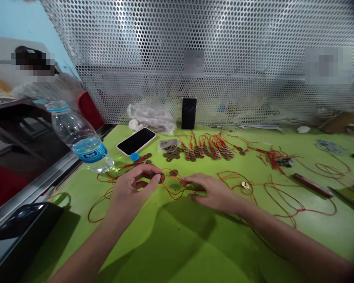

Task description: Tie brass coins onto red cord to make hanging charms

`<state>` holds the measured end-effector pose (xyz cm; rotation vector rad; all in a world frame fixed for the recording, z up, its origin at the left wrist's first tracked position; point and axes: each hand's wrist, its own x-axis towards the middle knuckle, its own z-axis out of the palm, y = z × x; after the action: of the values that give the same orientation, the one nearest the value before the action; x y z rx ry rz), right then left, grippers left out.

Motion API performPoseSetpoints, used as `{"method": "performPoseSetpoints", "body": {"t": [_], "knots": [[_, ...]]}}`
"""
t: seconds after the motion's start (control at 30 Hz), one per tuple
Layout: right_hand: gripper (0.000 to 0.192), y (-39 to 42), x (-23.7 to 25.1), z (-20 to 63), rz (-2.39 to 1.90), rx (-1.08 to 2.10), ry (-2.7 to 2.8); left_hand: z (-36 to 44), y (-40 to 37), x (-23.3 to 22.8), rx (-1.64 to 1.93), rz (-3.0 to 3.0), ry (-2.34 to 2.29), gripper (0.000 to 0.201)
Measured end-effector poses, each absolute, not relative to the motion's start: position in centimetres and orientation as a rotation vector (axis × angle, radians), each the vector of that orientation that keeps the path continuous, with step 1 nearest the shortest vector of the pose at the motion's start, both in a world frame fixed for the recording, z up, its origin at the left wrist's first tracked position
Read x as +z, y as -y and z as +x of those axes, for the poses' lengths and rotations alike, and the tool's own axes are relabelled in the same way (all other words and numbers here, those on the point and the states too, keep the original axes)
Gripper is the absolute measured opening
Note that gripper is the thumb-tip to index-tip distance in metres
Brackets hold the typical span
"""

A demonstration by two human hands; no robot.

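Observation:
My left hand (134,184) pinches a small brown coin (162,177) between thumb and fingertips, just above the green table (177,243). A thin red cord (177,190) loops from that coin over to my right hand (214,192), which rests fingers-down on the table and pins the cord. Another loose coin (173,172) lies just behind the cord. Several coins strung on red cords (208,151) lie in a row farther back.
A clear water bottle (79,137) stands at left beside its blue cap (134,156). A phone (136,141) lies flat and another phone (189,113) leans on the perforated metal screen (224,47). Loose red cords (295,200) trail right. A plastic bag (153,117) sits behind.

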<state>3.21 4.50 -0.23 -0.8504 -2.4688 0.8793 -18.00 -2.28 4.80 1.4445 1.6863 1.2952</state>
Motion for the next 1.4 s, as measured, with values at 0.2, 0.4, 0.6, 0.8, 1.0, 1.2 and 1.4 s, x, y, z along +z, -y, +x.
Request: {"method": "performPoseSetpoints", "body": {"t": [0.2, 0.4, 0.6, 0.8, 1.0, 1.2, 1.4], "knots": [[0.03, -4.6, -0.3, 2.7, -0.844, 0.941, 2.419, -18.2, 2.2, 4.9, 1.4, 1.417, -1.66, 0.012], [0.03, -4.5, 0.8, 3.7, -1.017, 0.908, 2.316, -17.6, 2.4, 5.1, 1.415, 1.406, -1.707, 0.009], [0.028, -4.3, 1.1, 4.5, -1.102, 0.977, 2.136, -17.3, 2.3, 4.4, 1.257, 1.442, -1.666, 0.01], [0.022, -3.7, 0.2, 6.9, -1.162, 0.865, 2.301, -17.0, 2.2, 2.8, 0.78, 1.639, -1.527, 0.013], [0.023, -3.4, -1.0, 8.0, -1.071, 0.527, 2.517, -17.1, 2.0, 2.1, 0.759, 1.661, -1.508, 0.013], [0.018, -1.9, -0.5, 7.4, -1.017, -0.011, 2.558, -17.8, 1.7, 2.0, 0.702, 1.755, -1.586, 0.015], [0.016, -0.8, -0.5, 5.3, -1.182, 0.267, 2.507, -17.7, 1.7, 2.0, 0.731, 1.742, -1.581, 0.013]]}}
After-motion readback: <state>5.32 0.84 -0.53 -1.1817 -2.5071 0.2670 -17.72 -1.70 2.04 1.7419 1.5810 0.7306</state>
